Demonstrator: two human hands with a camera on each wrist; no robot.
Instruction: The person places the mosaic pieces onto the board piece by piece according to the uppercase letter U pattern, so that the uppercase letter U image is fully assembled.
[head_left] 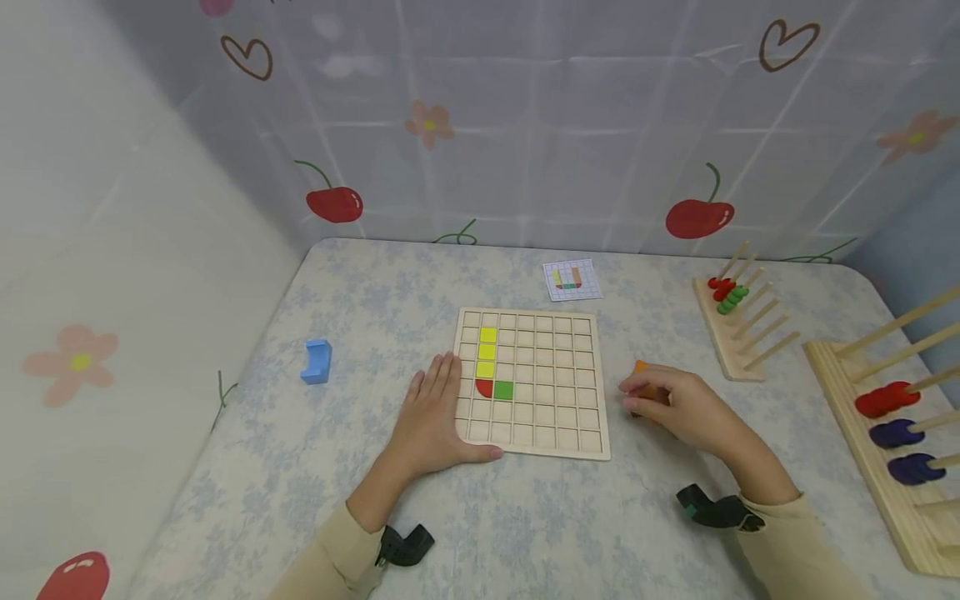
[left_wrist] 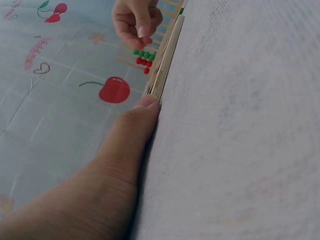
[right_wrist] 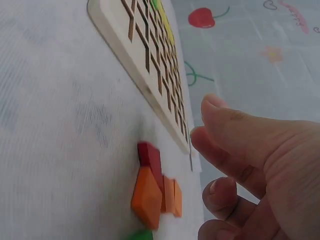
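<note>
Wooden grid board [head_left: 558, 415] has a flat left hand [head_left: 431, 412] bracing its left edge. Right hand [head_left: 678, 406], fingers curled (can't tell if pinching anything), is near orange tiles [right_wrist: 146, 197] right of the board. Tile-picking step, I'd guess; next needs a neat pinch.

Board [head_left: 527, 360]: wooden grid, flat before you.
Set tiles [head_left: 487, 352]: three yellow, red, green.
Loose blocks [right_wrist: 146, 199]: orange, red, right of board.

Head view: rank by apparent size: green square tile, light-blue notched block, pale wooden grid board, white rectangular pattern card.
1. Pale wooden grid board
2. White rectangular pattern card
3. Light-blue notched block
4. Green square tile
Apparent size only; the card sits farther back.
</note>
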